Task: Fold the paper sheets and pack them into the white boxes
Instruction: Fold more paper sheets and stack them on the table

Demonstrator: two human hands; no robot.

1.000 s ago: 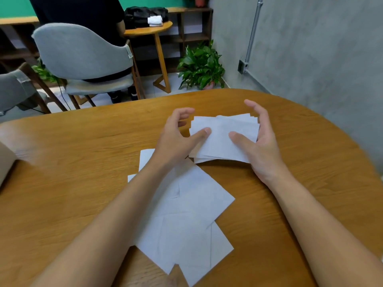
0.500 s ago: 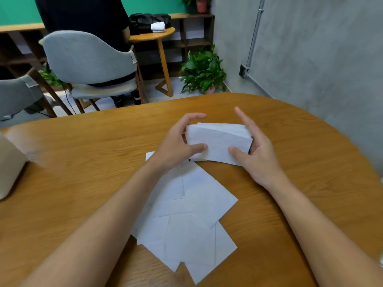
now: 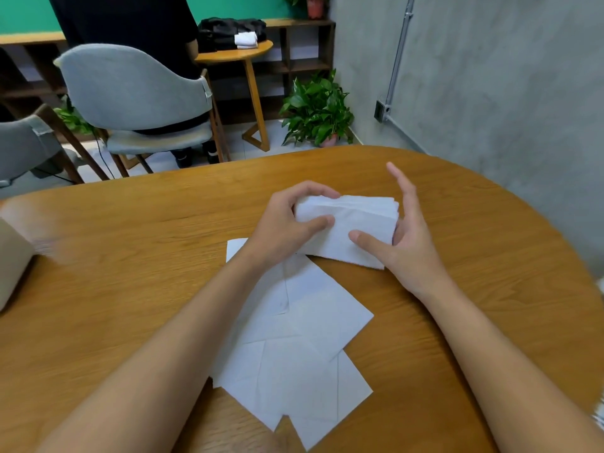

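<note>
A wooden counter [image 3: 130, 256] with a rounded edge fills the foreground. Just beyond its far edge stands a grey chair [image 3: 130, 89] on dark wooden legs, its back turned to the counter. Left of the grey chair is a second chair [image 3: 23, 142] of the same kind, partly cut off. Behind the grey chair stands a person in black clothes [image 3: 130, 21]. Right of the grey chair is a small round side table [image 3: 235, 55] carrying a black bag [image 3: 225, 31] and a folded white cloth [image 3: 245, 39]. Further right of the chair a leafy potted plant [image 3: 317, 109] sits on the floor, below a dark shelf unit [image 3: 304, 47] and beside a grey wall [image 3: 490, 76] with a metal pipe [image 3: 400, 50].
</note>
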